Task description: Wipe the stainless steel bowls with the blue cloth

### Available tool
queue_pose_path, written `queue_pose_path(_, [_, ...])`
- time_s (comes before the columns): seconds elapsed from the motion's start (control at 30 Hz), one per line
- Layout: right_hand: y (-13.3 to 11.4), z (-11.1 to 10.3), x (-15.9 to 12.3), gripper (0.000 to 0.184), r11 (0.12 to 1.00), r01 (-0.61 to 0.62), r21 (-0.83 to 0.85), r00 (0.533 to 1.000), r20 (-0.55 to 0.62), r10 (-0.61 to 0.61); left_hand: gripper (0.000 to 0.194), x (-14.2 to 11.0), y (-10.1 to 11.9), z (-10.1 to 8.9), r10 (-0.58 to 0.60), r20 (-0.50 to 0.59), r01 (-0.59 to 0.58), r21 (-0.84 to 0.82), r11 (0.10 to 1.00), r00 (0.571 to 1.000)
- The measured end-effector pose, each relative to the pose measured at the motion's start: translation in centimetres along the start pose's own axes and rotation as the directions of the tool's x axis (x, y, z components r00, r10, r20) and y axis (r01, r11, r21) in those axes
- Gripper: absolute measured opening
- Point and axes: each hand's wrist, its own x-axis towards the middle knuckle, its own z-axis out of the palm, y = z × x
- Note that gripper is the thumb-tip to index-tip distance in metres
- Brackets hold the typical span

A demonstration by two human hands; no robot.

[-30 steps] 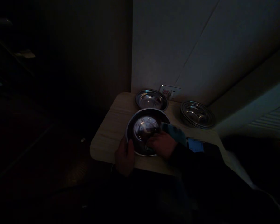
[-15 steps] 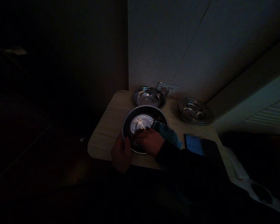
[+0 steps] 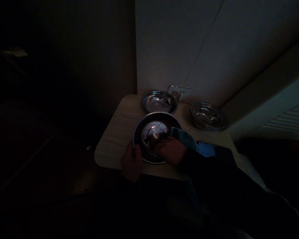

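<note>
A shiny stainless steel basin (image 3: 147, 123) stands near the front of the small table. My left hand (image 3: 132, 163) grips its near left rim, with the thumb on the inner side. Over the right part of the basin, my right hand (image 3: 171, 151) reaches in with fingers curled, knuckles up. A teal cloth (image 3: 183, 136) is bunched under that hand and spreads past the right rim. The fingertips and the part of the cloth beneath them are hidden in shadow.
Behind the basin is another shallow steel basin (image 3: 158, 103). Several nested steel bowls (image 3: 209, 117) stand at the back right. A lit phone (image 3: 206, 149) lies beside my right sleeve. A wall socket (image 3: 179, 93) is just above the wood-grain table (image 3: 109, 139). The room is very dark.
My right hand has moved right with the cloth, uncovering more of the basin's bottom. The basin and my left hand have shifted slightly right. My right sleeve now covers part of the phone.
</note>
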Motion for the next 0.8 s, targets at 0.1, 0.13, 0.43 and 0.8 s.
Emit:
queue_pose_path(0.1, [-0.07,0.3,0.02,0.015,1.0,0.005,0.001,0.997,-0.079,-0.005,0.037,0.06,0.2,-0.08,0.0,0.026,0.0,0.001,1.0,1.0])
queue_pose_path(0.13, [-0.08,0.35,0.0,0.016,1.0,0.002,-0.001,0.996,-0.094,-0.003,0.037,0.06,0.28,-0.09,-0.001,0.025,0.001,0.001,1.0,1.0])
queue_pose_path(0.43, [0.09,0.07,-0.16,0.018,1.0,-0.012,0.002,0.999,-0.047,0.012,0.038,0.01,0.36,0.08,-0.026,0.006,0.026,-0.005,1.0,1.0])
queue_pose_path(0.8, [-0.26,-0.01,0.28,0.015,1.0,-0.007,0.0,0.996,-0.085,0.007,0.036,0.09,0.53,-0.12,-0.023,0.015,0.024,-0.033,0.999,1.0])
